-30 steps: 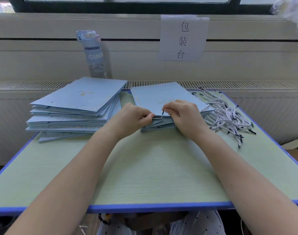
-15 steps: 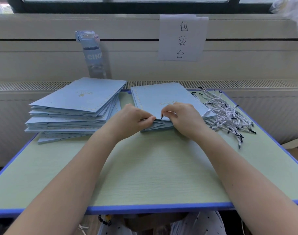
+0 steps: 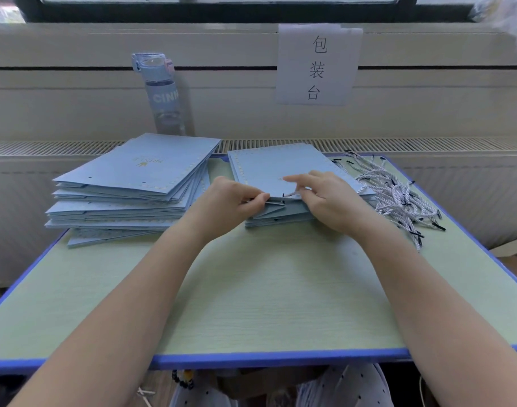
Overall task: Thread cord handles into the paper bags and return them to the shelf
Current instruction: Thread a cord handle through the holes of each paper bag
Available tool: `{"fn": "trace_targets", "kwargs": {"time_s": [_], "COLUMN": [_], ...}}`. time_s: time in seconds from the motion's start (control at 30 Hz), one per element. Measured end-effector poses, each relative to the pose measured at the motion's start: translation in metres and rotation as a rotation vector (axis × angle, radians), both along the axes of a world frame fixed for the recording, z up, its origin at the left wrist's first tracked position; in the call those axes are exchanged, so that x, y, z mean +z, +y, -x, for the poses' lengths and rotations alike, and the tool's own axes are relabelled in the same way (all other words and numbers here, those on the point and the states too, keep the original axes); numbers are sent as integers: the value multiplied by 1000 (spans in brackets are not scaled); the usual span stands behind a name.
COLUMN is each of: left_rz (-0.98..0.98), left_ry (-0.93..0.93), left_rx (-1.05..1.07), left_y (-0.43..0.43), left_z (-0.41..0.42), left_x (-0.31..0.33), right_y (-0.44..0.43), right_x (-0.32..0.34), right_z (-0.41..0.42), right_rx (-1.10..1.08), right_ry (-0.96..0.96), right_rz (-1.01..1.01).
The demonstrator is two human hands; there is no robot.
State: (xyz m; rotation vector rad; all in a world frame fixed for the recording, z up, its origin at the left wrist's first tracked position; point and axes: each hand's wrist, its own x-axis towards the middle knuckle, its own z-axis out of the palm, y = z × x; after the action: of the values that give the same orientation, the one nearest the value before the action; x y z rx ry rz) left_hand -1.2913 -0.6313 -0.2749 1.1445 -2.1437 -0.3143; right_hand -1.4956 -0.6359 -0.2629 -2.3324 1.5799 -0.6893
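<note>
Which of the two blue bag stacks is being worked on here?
The lower right stack, next to the loose cords: the left hand pinches its near edge and the right hand holds a cord there. The taller left stack lies untouched.

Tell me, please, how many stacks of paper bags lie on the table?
2: a taller stack at the left and a lower stack at the middle, beside the loose cords. None seems hidden.

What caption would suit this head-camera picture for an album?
Left hand pinches the top flat light-blue paper bag while right hand feeds a white twisted cord into it, loose cords piled nearby.
</note>
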Motion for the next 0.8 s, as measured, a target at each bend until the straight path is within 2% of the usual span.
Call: {"fn": "trace_targets", "kwargs": {"time_s": [0.07, 0.23, 0.33, 0.4, 0.5, 0.57, 0.7, 0.8], "left_rz": [7, -13, -39, -44, -26, 2, 9, 26], "left_ry": [31, 40, 87, 137, 274, 341, 344, 202], "left_rx": [1, 18, 44, 66, 125, 158, 166, 97], "left_y": [-1, -1, 1, 1, -4, -6, -6, -4], "left_z": [-1, -2, -1, -1, -4, -6, -6, -11], "left_x": [-2, -2, 0, 1, 3, 5, 5, 3], "right_y": [2, 7, 4, 5, 6, 8, 6, 8], "right_x": [1, 3, -1, -3, 1, 2, -9, -9], "right_z": [0, -2, -2, -5, -7, -10, -18, -18], "right_rx": [33, 89, 65, 40, 46, 67, 82, 36], "right_ry": [-31, 28, 130, 148, -106, -202, -128, -116], "right_rz": [14, -12, 49, 265, 766, 913, 791, 747]}}
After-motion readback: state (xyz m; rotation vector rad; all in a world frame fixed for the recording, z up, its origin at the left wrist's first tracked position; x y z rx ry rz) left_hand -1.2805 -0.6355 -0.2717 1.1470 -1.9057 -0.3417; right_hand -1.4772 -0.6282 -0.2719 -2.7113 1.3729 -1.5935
